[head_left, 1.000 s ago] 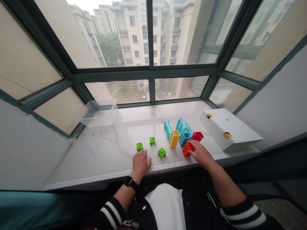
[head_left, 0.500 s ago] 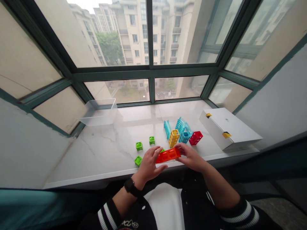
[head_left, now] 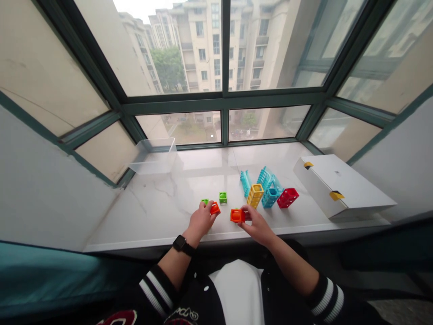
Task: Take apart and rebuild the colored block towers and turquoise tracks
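Note:
On the white marble sill (head_left: 158, 212), my left hand (head_left: 200, 220) is closed round a small orange block (head_left: 214, 208). A short gap to the right, my right hand (head_left: 256, 224) pinches a second orange block piece (head_left: 237, 215). Two green cubes lie just behind my left hand, one (head_left: 204, 201) partly hidden by my fingers and one (head_left: 223, 197) beside it. Behind my right hand stand a yellow lattice block (head_left: 255, 195), a blue one (head_left: 270, 197), a red one (head_left: 287, 197) and pale blue ribbed pieces (head_left: 267, 177).
A clear plastic tub (head_left: 154, 155) sits at the back left of the sill, against the window frame. A white flat box (head_left: 341, 186) with yellow tabs lies at the right end. The sill's front edge runs just below my hands.
The long orange piece I held in both hands has come apart into two parts, one in each hand. My hands have moved apart, and the view has shifted a little.

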The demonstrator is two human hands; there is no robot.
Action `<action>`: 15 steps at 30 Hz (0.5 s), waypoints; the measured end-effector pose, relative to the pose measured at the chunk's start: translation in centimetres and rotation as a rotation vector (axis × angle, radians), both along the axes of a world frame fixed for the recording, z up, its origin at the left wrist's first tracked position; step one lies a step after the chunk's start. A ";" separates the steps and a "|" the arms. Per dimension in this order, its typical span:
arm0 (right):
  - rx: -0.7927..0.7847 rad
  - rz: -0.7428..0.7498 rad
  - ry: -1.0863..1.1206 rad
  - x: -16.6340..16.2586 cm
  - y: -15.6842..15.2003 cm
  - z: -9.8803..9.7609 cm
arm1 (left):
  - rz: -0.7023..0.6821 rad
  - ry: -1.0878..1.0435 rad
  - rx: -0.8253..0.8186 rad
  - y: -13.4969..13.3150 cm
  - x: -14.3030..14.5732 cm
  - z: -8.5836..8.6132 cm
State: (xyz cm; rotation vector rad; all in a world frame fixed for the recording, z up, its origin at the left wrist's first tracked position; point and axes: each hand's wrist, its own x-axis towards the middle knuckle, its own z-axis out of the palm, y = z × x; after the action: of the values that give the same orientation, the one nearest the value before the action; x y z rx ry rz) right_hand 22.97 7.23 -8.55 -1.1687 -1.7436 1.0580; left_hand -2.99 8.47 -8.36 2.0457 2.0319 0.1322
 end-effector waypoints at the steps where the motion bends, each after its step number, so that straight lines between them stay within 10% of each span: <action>1: 0.002 -0.012 -0.003 0.2 -0.1 0.0 | -0.027 0.031 -0.037 0.7 0.7 0.2; 15: -0.060 -0.053 0.040 2.5 -2.0 -0.4 | -0.104 0.174 -0.268 5.2 5.7 -0.3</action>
State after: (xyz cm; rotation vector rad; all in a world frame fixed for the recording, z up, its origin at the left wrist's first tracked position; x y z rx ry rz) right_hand 25.49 5.26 -8.94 -1.2161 -1.6513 1.1014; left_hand 2.67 13.69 -8.63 2.0444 1.9102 -0.3304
